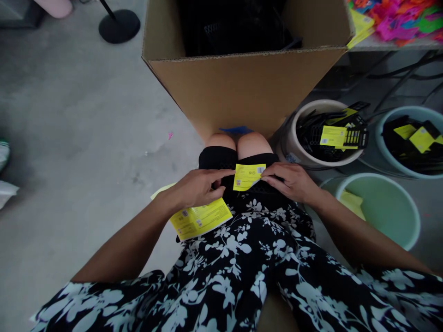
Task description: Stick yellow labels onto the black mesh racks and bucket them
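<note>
A small yellow printed card (249, 177) is above my lap, its lower right corner curling up. My right hand (292, 181) pinches its right edge between thumb and fingers. The index finger of my left hand (199, 188) reaches to the card's left edge, with the thumb held apart below. Larger yellow printed sheets (204, 220) lie on my lap beneath the left hand and forearm, which partly hide them. Something black with a lattice pattern shows around the card; whether it is cloth or plastic I cannot tell.
A tall cardboard box (242, 87) with black items inside stands in front. To the right are a beige bucket (301, 138) and a blue bucket (380, 138) of black pieces with yellow cards, a green bucket (391, 216), and a table with colourful pieces (408, 20). A black stand base (119, 26) stands upper left.
</note>
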### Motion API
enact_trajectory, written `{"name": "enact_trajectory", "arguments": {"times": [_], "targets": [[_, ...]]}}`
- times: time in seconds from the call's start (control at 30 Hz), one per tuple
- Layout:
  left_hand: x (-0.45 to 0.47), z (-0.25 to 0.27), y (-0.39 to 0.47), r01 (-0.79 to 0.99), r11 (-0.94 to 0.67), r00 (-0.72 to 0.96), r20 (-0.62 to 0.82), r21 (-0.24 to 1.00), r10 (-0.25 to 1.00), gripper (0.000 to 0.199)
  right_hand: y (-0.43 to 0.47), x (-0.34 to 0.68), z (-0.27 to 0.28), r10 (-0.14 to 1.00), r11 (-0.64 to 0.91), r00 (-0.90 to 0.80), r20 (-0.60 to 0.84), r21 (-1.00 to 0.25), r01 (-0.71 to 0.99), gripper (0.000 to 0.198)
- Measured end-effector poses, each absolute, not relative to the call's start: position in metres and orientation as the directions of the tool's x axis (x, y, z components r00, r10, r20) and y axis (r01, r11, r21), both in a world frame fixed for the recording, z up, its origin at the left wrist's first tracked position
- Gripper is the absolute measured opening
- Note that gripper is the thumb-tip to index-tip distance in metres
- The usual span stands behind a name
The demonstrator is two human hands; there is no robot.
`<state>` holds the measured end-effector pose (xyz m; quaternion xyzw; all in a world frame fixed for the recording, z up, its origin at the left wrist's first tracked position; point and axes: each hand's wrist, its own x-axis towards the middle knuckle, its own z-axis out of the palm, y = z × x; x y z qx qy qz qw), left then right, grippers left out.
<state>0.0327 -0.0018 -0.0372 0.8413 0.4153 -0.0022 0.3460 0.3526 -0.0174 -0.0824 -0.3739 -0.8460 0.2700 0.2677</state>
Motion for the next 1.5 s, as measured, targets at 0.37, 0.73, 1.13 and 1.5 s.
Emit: {"name": "enact_trajectory", "arguments": {"times": [0.37,0.73,1.13,1.5], "targets": [[0.041,-0.045,0.000,0.703,-0.588,0.707,-0.302,0.399,0.640,0.049,-0.019,0.355,-0.083,0.744,0.595,-0.644,0.178,-0.614,0.518,0.018],[0.046,-0.055,0.000,0.717,-0.570,0.688,-0.270,0.401,0.674,0.042,-0.039,0.320,-0.065,0.871,0.489,-0.395,0.292,-0.441,0.753,0.028],[0.045,-0.058,0.002,0.774,-0.565,0.633,-0.349,0.285,0.691,0.024,-0.058,0.244,-0.035,0.752,0.659,-0.618,0.230,-0.295,0.692,0.047],[0.041,-0.060,0.001,0.743,-0.501,0.634,-0.226,0.443,0.740,0.038,-0.085,0.310,-0.104,0.946,0.323,-0.323,0.036,-0.208,0.923,0.092]]}}
